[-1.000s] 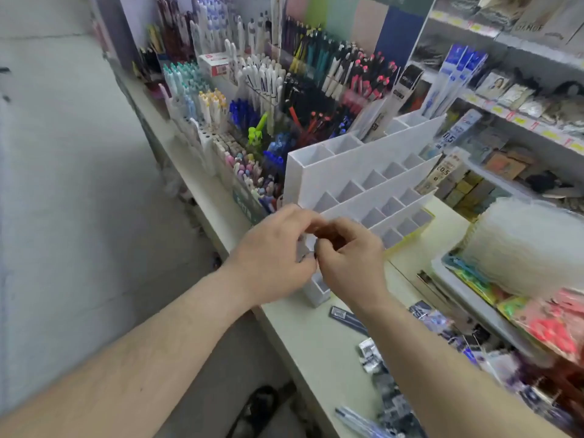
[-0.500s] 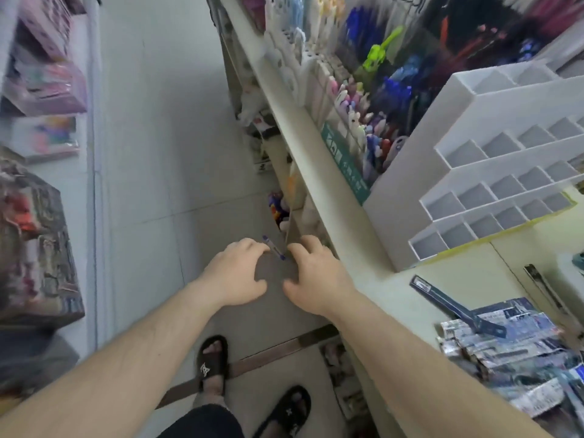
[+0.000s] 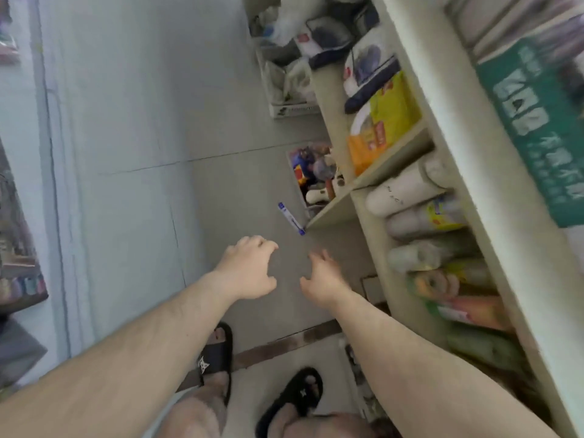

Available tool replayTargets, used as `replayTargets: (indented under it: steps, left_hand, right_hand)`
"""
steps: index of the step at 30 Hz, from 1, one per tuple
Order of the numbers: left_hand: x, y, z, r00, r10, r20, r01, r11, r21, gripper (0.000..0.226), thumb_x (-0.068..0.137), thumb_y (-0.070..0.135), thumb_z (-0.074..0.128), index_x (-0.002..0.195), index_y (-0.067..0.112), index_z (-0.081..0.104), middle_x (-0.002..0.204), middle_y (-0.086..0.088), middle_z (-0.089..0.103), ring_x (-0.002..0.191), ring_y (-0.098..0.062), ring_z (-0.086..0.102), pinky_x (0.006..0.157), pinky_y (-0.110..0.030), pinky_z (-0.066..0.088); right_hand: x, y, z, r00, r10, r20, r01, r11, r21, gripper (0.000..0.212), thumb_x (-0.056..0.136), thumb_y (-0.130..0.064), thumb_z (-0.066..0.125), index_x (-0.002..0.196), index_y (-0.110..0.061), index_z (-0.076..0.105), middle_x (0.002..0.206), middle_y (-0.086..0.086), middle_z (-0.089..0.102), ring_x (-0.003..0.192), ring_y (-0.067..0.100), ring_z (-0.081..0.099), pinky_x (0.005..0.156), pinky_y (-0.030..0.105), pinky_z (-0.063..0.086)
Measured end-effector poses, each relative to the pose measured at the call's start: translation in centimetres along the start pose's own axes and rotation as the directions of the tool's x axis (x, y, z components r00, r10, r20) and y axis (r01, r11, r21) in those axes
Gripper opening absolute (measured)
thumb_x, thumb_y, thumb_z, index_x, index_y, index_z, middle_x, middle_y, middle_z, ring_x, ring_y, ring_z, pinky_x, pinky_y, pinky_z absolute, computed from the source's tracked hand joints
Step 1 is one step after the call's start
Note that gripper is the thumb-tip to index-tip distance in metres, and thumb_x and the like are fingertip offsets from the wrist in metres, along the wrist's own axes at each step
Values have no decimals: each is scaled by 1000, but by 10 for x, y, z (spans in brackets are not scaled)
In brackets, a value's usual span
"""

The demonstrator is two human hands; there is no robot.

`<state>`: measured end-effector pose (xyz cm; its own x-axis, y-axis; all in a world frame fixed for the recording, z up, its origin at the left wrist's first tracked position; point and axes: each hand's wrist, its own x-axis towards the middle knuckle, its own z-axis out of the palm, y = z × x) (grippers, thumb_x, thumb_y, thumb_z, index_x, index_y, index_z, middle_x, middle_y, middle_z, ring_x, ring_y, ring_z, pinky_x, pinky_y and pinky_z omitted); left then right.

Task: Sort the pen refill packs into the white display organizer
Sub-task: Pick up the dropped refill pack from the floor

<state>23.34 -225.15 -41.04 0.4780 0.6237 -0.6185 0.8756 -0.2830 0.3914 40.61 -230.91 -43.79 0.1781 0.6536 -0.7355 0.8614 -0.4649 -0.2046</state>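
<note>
A blue-and-white pen refill pack [image 3: 291, 218] lies on the grey floor [image 3: 132, 128] at about 12 o'clock from both hands, its lower end just beside the corner of the bottom shelf [image 3: 335, 207]. The white display organizer is out of view, so how many packs are sorted cannot be told; judging from this, 1 pack at least is off the counter and must be picked up before it can go in. The left hand [image 3: 248, 268] hangs with fingers loosely curled, holding nothing; the right hand [image 3: 322, 275] has its fingers spread, also holding nothing, both near the pack but apart from it. At 2 o'clock the shelving holds rolled goods [image 3: 407, 191] and a yellow-orange package [image 3: 384, 121]. 2 black sandals [image 3: 218, 352] show at 6 o'clock. Nothing lies between hands and pack.
</note>
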Motion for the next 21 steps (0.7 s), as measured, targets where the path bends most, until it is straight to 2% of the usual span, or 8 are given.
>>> replayTargets:
  steps: [4,8,13,18,21]
  left_hand:
    - [82,-46,46,1000,-25,-3,25,1000,18,70,87,37,61,149,22,34,150,-4,37,142,-26,26,111,-40,28]
    - [171,-78,111,1000,-3,-20,3,1000,3,74,86,35,63,151,21,31,155,-2,33,145,-25,22,112,-38,28]
    - [262,-96,182,999,49,0,-49,999,15,70,89,36,58,151,21,29,157,-1,30,146,-24,20,114,-41,24]
    - [309,-115,225,999,51,-14,-51,999,12,67,89,37,58,149,22,31,154,-1,33,144,-25,23,112,-41,26]
    - [328,-122,237,999,54,9,-54,998,30,67,89,37,58,149,22,31,153,-2,35,143,-26,26,113,-42,28]
  right_hand:
    - [124,18,54,996,90,3,-90,994,-54,56,90,-35,64,140,-14,46,145,10,42,130,32,46,105,40,42]
    - [249,35,106,994,110,6,-109,989,-95,54,92,-32,58,141,-16,44,143,10,42,127,33,44,99,41,42]
    - [371,60,161,996,93,-10,-94,985,-146,62,94,-30,52,152,-21,33,161,5,20,137,34,33,108,41,33]
    - [448,75,193,995,94,-15,-95,984,-150,60,91,-30,55,147,-31,35,160,7,11,143,36,24,111,45,31]
    - [479,82,200,992,129,-15,-130,989,-70,59,89,-29,56,144,-36,35,157,9,7,139,38,25,108,45,35]
